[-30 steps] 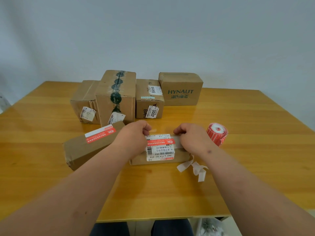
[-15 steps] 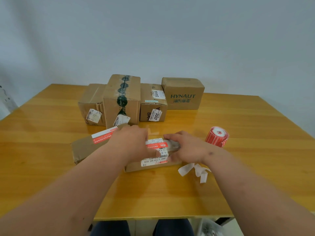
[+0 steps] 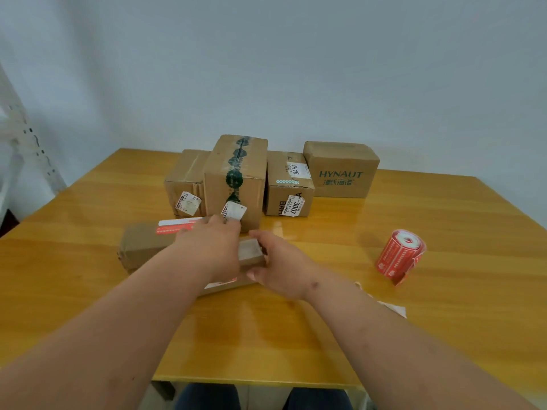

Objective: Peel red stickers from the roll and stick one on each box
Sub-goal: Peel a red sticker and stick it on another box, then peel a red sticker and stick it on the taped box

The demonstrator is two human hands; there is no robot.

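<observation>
Even, soft light; glossy table shows mild glare; hands motion-blurred; wide-angle bending at edges

Red sticker roll, brown boxes, dark green patterned tape, honey-yellow table.

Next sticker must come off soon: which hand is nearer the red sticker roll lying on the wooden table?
Right. The right hand grips the small cardboard box, well left of the red sticker roll. The left hand lies on that box, farther left still.
</observation>
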